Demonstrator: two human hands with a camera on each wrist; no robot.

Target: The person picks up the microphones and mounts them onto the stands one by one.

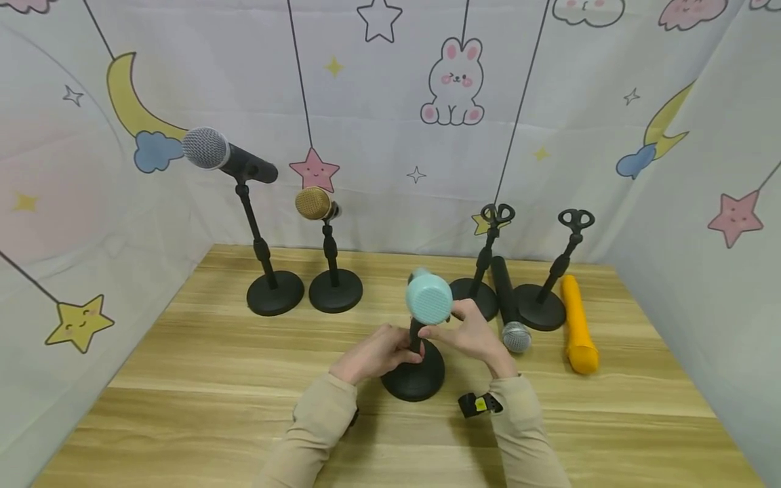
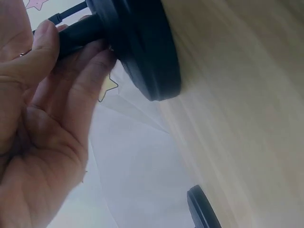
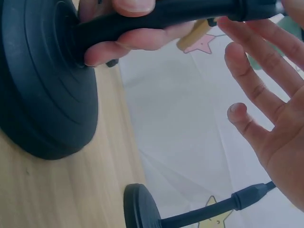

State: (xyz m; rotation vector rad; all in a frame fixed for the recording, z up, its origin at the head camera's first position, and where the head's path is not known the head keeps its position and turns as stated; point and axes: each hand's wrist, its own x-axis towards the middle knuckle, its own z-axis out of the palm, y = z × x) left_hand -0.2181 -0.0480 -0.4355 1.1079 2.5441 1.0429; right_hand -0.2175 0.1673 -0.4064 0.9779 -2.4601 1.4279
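Note:
A turquoise microphone (image 1: 430,299) sits on top of a black stand, whose round base (image 1: 415,381) rests on the table. Low on the pole, just above the base, my left hand (image 1: 379,352) grips it; the left wrist view shows that hand (image 2: 50,109) with thumb and fingers around the pole beside the base (image 2: 147,47). My right hand (image 1: 474,335) pinches the stand higher up, under the microphone. In the right wrist view the pole (image 3: 185,13) leads to a collar at this hand (image 3: 280,114), whose other fingers are spread.
Back left, a silver-headed black microphone (image 1: 244,163) and a gold microphone (image 1: 314,203) sit on stands. At the right are two stands with bare clips (image 1: 497,215) (image 1: 576,220), a black microphone (image 1: 505,291) and an orange one (image 1: 576,325) lying on the table (image 1: 213,407).

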